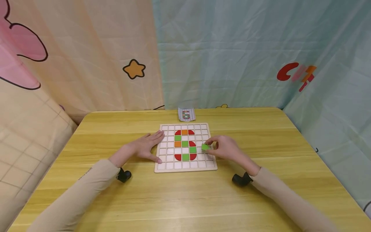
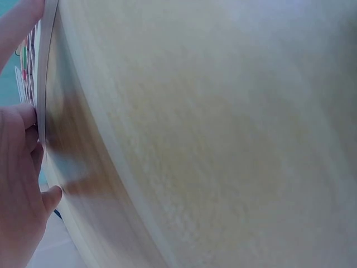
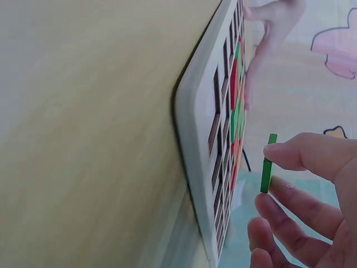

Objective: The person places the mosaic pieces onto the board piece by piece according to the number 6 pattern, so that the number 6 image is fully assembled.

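Observation:
A wooden grid board (image 1: 169, 165) lies on the table, with red rounded tiles (image 1: 177, 157), orange square tiles (image 1: 177, 144) and green square tiles (image 1: 192, 149) set in some of its cells. My left hand (image 1: 147, 146) rests along the board's left edge, fingers spread and straight, thumb near the lower left corner. Between thumb and fingertips, my right hand (image 1: 227, 149) pinches a green square tile (image 1: 204, 147) above the right-hand columns. The right wrist view shows that green tile (image 3: 267, 173) edge-on, held apart from the board's surface.
Behind the board, a small picture card (image 1: 186, 114) with a coloured grid pattern lies near the table's back edge. The wooden table (image 1: 185, 203) stretches out on all sides, and patterned curtains (image 1: 237, 58) hang behind it. Black wrist mounts (image 1: 241, 179) sit by both sleeves.

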